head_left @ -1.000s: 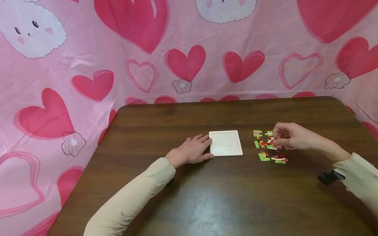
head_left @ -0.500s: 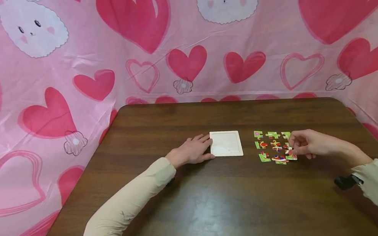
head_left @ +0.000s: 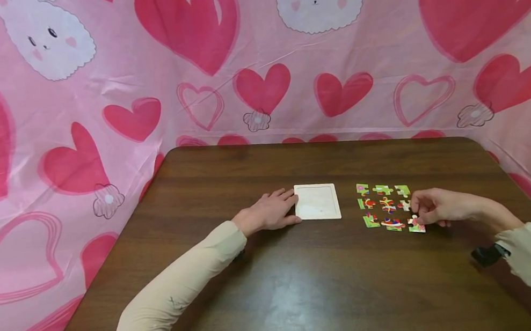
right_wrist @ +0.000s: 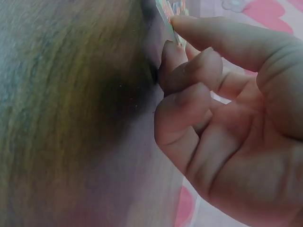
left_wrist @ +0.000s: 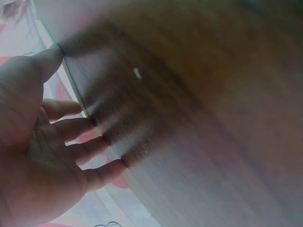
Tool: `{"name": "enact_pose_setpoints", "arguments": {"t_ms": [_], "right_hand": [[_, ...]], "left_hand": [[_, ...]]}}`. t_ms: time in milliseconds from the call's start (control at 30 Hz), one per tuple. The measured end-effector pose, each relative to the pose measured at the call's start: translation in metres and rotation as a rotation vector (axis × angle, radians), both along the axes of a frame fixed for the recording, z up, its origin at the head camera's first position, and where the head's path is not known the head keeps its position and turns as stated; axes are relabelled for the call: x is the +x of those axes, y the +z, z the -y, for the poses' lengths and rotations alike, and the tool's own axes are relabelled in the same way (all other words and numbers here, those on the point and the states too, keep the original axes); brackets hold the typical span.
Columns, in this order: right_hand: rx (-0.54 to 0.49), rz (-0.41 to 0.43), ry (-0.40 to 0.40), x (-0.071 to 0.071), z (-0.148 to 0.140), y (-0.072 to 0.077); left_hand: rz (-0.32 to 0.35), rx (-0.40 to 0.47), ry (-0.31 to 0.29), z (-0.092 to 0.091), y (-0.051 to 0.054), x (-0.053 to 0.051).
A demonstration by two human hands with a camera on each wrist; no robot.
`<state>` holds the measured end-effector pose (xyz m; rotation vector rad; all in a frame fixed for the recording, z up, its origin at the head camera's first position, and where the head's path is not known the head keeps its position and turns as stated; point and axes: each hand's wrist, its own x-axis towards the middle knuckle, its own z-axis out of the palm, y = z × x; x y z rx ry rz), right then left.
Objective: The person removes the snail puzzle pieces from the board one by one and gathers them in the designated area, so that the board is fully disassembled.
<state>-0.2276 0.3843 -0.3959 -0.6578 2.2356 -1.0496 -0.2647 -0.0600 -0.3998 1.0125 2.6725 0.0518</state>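
Observation:
My left hand (head_left: 270,211) lies with fingers spread on the table, its fingertips at the left edge of a pale square puzzle tray (head_left: 317,202). In the left wrist view the fingers (left_wrist: 73,127) are straight and hold nothing. My right hand (head_left: 449,205) is at the right side of several colourful jigsaw pieces (head_left: 387,205), laid out in three rows with small gaps. Its thumb and index finger pinch the edge of the bottom right jigsaw piece (head_left: 416,224). The right wrist view shows that thumb on the thin piece (right_wrist: 165,14), the other fingers curled.
The brown wooden table (head_left: 268,284) has rounded corners. A pink cloth (head_left: 253,48) with hearts and white animal faces hangs behind it and at its sides. A black wrist device (head_left: 488,254) sits at the right sleeve.
My right hand has moved right, away from the middle of the jigsaw pieces, uncovering them. The bottom right piece has come down and right, apart from the others. My left hand has stayed still.

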Motion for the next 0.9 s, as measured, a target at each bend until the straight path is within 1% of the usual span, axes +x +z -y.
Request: {"name": "enact_pose_setpoints", "arguments": {"t_ms": [133,300,467,633,767,900], "right_hand": [[0.034,0.004,-0.050,0.000,-0.001,0.000],[0.091,-0.015,-0.078,0.000,0.005,0.003],[0.196,-0.038,-0.109,0.003,0.016,0.009],[0.306,-0.087,-0.152,0.006,0.026,0.012],[0.350,-0.121,-0.156,0.008,0.030,0.012],[0.351,-0.158,-0.144,0.007,0.030,0.011]], "left_hand": [[0.000,0.003,-0.002,-0.001,0.000,0.001],[0.001,0.010,-0.004,0.000,0.000,0.001],[-0.006,0.009,-0.006,0.001,-0.001,-0.001],[-0.014,0.003,0.000,0.001,-0.003,-0.001],[-0.008,0.006,-0.003,0.001,-0.003,-0.002],[0.029,0.021,0.010,0.002,-0.001,-0.003]]}}
